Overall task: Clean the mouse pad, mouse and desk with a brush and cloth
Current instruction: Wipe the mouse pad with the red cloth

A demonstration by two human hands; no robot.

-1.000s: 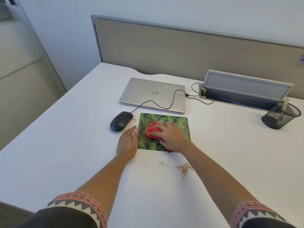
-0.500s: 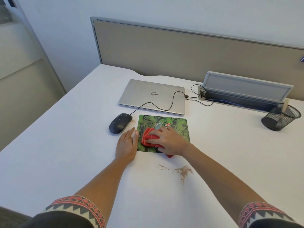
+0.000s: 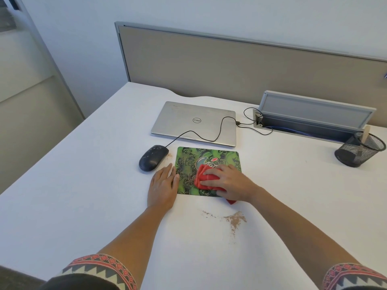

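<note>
A smooth, oval black mouse (image 3: 153,158) lies on the white desk (image 3: 83,185). Beside it the left hand (image 3: 163,186) rests open and flat at the edge of the green patterned mouse pad (image 3: 207,158). The right hand (image 3: 229,182) presses a crumpled red cloth (image 3: 202,174) on the pad. Brown crumbs (image 3: 234,219) lie on the matte surface nearer the person.

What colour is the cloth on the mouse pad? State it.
Red. The cloth shows best in the head view, under the right hand.
</note>
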